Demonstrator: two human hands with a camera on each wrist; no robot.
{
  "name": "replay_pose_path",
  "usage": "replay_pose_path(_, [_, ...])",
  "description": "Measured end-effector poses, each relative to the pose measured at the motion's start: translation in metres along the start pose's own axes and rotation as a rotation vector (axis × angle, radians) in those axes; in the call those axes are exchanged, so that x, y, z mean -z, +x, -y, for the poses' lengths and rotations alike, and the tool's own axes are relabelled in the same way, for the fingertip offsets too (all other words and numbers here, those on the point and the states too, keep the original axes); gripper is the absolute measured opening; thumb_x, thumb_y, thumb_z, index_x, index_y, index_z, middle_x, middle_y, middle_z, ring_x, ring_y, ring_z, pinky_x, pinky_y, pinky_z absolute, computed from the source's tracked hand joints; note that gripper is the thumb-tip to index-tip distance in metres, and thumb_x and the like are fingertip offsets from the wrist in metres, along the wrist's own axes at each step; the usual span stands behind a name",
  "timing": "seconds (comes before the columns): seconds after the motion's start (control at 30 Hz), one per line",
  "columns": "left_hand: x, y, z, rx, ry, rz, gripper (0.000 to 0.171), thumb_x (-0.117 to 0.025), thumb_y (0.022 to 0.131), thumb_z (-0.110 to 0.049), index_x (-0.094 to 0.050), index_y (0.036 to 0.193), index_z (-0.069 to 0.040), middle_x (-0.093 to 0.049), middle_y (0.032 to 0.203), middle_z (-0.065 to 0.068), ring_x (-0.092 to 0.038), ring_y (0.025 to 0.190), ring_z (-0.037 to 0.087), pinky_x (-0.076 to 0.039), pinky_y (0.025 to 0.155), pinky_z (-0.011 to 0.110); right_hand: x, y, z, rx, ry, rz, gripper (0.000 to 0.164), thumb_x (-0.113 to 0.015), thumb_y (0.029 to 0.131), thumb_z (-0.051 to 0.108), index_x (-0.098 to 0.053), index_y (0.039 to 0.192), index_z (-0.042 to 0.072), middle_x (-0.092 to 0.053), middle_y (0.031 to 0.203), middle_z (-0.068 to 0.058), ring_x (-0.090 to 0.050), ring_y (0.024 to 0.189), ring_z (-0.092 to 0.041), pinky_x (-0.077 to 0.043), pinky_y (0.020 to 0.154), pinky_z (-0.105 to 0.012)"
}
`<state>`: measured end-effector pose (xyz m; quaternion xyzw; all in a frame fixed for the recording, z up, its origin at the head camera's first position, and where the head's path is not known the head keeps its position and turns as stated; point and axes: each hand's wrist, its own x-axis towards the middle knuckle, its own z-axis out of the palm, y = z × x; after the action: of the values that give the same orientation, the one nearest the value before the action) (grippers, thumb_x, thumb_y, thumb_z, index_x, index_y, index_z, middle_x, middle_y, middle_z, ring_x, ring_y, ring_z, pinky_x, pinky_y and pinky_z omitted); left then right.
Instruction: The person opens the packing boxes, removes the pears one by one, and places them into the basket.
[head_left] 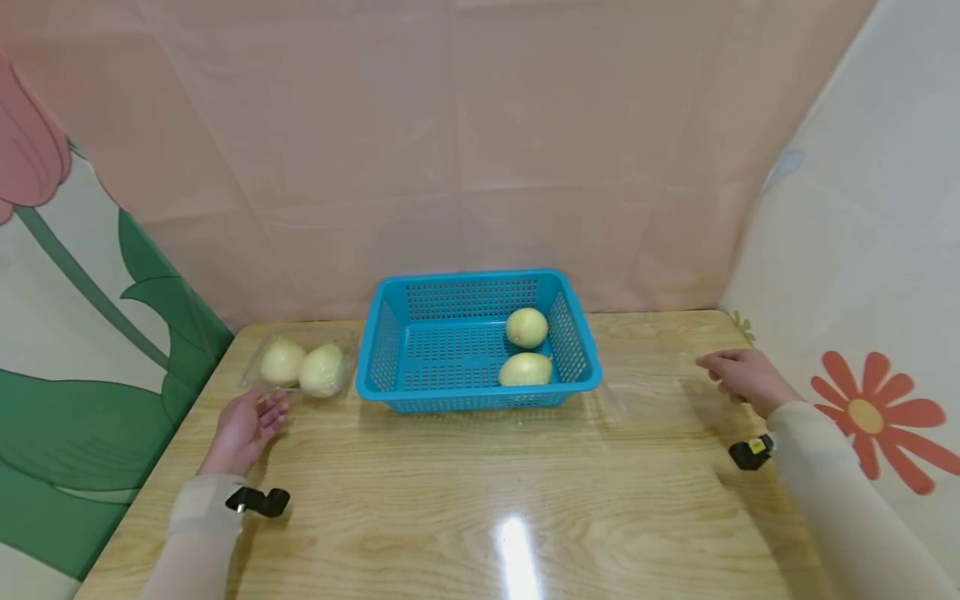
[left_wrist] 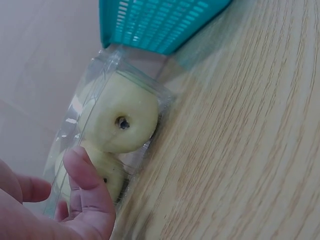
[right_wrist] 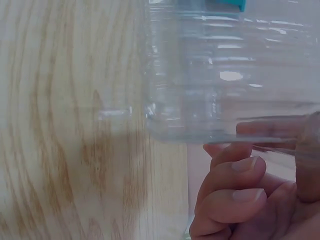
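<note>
In the head view my left hand (head_left: pixel 247 423) is at the front edge of a clear plastic container (head_left: pixel 347 337) holding two pale yellow-green melons, the left melon (head_left: pixel 282 362) and the right melon (head_left: pixel 323 371). The left wrist view has its relaxed, spread fingers (left_wrist: pixel 86 172) overlapping the container, with nothing gripped between them. On the far right, my right hand (head_left: pixel 746 379) pinches the edge of a second clear plastic container (right_wrist: pixel 220 75), whose ridged wall shows no fruit inside. The other fingers (right_wrist: pixel 235 170) of that hand curl below the edge.
A blue perforated basket (head_left: pixel 480 400) stands at the back centre, between the two containers. Two more melons lie in its right side, one melon (head_left: pixel 527 327) behind the other melon (head_left: pixel 526 369). Cloth-like walls with printed flowers border the wooden table (head_left: pixel 420 508).
</note>
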<state>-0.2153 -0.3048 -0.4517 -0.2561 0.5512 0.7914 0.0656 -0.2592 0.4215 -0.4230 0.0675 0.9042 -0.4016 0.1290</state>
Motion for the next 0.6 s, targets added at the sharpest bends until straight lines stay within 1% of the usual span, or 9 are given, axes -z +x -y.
replay_pose_path(0.07, [0.0,0.0,0.0,0.002,0.01,-0.002,0.06,-0.027,0.11,-0.026,0.003,0.16,-0.013,-0.066,0.089,-0.008,-0.064,0.08,0.006,-0.053,0.074,0.019,0.0,0.001,-0.001,0.0,0.007,0.007,0.065,-0.039,0.107,0.042,-0.041,0.143,-0.012,-0.053,0.108,-0.025,-0.043,0.059,-0.009,-0.046,0.057,-0.033])
replay_pose_path(0.1, [0.001,0.0,0.001,-0.002,0.015,-0.003,0.058,-0.027,0.11,-0.026,0.0,0.159,-0.013,-0.066,0.089,-0.008,-0.064,0.08,0.006,-0.053,0.074,0.019,0.0,0.001,-0.001,0.001,0.012,0.012,0.066,-0.038,0.107,0.042,-0.039,0.144,-0.012,-0.049,0.12,-0.031,-0.044,0.061,-0.009,-0.046,0.058,-0.032])
replay_pose_path(0.2, [0.003,0.001,0.002,-0.025,0.036,-0.014,0.048,-0.029,0.11,-0.027,-0.016,0.153,-0.012,-0.064,0.091,-0.008,-0.064,0.08,0.006,-0.053,0.075,0.02,0.001,0.001,-0.001,0.001,0.025,0.025,0.069,-0.035,0.107,0.045,-0.034,0.148,-0.011,-0.04,0.137,-0.042,-0.046,0.064,-0.009,-0.047,0.059,-0.03])
replay_pose_path(0.3, [0.005,0.002,0.004,-0.053,0.062,-0.03,0.04,-0.03,0.109,-0.027,-0.025,0.146,-0.01,-0.063,0.091,-0.007,-0.063,0.079,0.006,-0.053,0.074,0.02,0.001,0.0,-0.002,0.0,0.049,0.026,0.076,-0.033,0.106,0.051,-0.031,0.15,-0.01,-0.049,0.129,-0.038,-0.044,0.061,-0.01,-0.046,0.058,-0.031])
replay_pose_path(0.37, [0.007,0.002,0.004,-0.066,0.075,-0.036,0.042,-0.031,0.109,-0.025,-0.024,0.147,-0.009,-0.063,0.091,-0.007,-0.063,0.078,0.005,-0.053,0.073,0.02,0.002,0.0,-0.003,-0.002,0.065,0.022,0.082,-0.032,0.104,0.057,-0.03,0.149,-0.011,-0.055,0.118,-0.027,-0.044,0.06,-0.01,-0.045,0.058,-0.032])
replay_pose_path(0.43, [0.009,0.002,0.004,-0.074,0.083,-0.038,0.039,-0.033,0.109,-0.023,-0.029,0.144,-0.008,-0.062,0.09,-0.008,-0.063,0.077,0.005,-0.053,0.072,0.019,0.003,-0.002,-0.003,-0.005,0.074,0.011,0.087,-0.03,0.102,0.061,-0.029,0.148,-0.013,-0.055,0.108,-0.013,-0.044,0.059,-0.011,-0.044,0.058,-0.032])
replay_pose_path(0.47, [0.01,0.002,0.004,-0.074,0.085,-0.036,0.036,-0.033,0.108,-0.022,-0.032,0.142,-0.008,-0.062,0.09,-0.008,-0.063,0.077,0.005,-0.053,0.072,0.02,0.003,-0.003,-0.003,-0.004,0.069,0.002,0.088,-0.028,0.102,0.062,-0.029,0.148,-0.013,-0.055,0.107,-0.011,-0.045,0.06,-0.012,-0.044,0.058,-0.032])
replay_pose_path(0.53, [0.012,0.001,0.003,-0.064,0.081,-0.031,0.027,-0.035,0.108,-0.02,-0.04,0.132,-0.01,-0.063,0.089,-0.007,-0.064,0.076,0.006,-0.053,0.071,0.02,0.004,-0.007,-0.003,-0.002,0.048,-0.041,0.089,-0.026,0.102,0.063,-0.03,0.147,-0.013,-0.053,0.102,-0.01,-0.047,0.062,-0.015,-0.045,0.058,-0.034])
replay_pose_path(0.6, [0.015,0.001,0.001,-0.042,0.082,-0.015,0.024,-0.036,0.107,-0.02,-0.039,0.13,-0.011,-0.064,0.089,-0.007,-0.065,0.076,0.006,-0.054,0.07,0.021,0.004,-0.013,-0.001,0.012,-0.006,-0.113,0.088,-0.024,0.101,0.063,-0.035,0.146,-0.012,-0.055,0.105,-0.018,-0.054,0.071,-0.022,-0.047,0.06,-0.036])
